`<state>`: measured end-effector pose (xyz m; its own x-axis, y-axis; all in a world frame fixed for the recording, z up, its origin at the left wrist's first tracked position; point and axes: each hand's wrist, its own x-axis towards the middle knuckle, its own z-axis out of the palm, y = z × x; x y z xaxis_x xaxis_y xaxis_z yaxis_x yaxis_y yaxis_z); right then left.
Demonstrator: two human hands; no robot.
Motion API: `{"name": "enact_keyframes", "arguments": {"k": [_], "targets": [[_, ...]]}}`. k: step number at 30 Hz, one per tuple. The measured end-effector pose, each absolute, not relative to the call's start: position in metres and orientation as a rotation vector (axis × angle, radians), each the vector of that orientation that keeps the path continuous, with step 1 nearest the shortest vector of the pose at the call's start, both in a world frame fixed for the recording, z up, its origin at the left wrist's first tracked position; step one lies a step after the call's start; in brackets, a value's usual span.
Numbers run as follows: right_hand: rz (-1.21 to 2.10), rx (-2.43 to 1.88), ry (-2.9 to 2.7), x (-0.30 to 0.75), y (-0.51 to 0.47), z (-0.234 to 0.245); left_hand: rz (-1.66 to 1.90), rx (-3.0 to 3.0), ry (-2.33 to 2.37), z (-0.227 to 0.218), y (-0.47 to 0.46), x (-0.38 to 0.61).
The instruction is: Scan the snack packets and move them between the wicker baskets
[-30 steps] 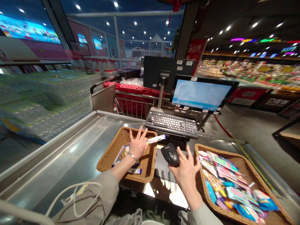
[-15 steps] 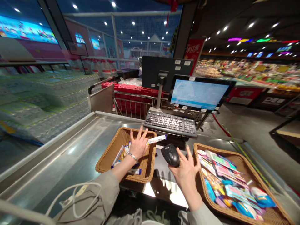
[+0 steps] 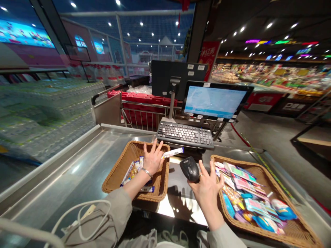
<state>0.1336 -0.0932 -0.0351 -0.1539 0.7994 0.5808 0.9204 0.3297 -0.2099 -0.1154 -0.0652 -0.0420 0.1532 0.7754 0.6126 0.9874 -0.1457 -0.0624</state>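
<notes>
Near the lower middle of the frame, the left hand [image 3: 152, 160] hovered over the left wicker basket [image 3: 121, 168], fingers spread, with a slim white snack stick [image 3: 172, 152] pinched between thumb and forefinger so that it pointed out past the basket's right rim toward the centre. A bracelet [image 3: 147, 172] circled that wrist. Inside the basket, under and left of the hand, lay a few wrapped sticks [image 3: 134, 169].

Just right of centre, the right hand [image 3: 207, 186] gripped a black barcode scanner [image 3: 189, 168] with thumb and lower fingers, the other fingers fanned upward; the scanner sat between the two baskets, above a glossy dark panel in the steel table [image 3: 77, 172]. A ring showed on one finger.

At the lower right, the right wicker basket [image 3: 292, 225] was crowded with colourful packets [image 3: 245, 199], touching and overlapping one another; the right hand stood just beside its left rim.

Behind the hands, in the middle of the frame, a keyboard [image 3: 184, 134] sat below a lit, tilted monitor [image 3: 216, 101], with a second dark screen [image 3: 178, 74] facing away behind it. A red-topped shopping trolley [image 3: 144, 106] stood beyond the table, left of the keyboard. A white cable [image 3: 82, 217] looped across the grey sleeve at the lower left.
</notes>
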Motion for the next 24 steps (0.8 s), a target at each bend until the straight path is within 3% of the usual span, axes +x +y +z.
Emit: {"name": "enact_keyframes", "arguments": {"k": [24], "targets": [[-0.442, -1.869, -1.688, 0.212, -0.109, -0.046, -0.732, -2.227, -1.453, -0.032, -0.031, -0.021]]}}
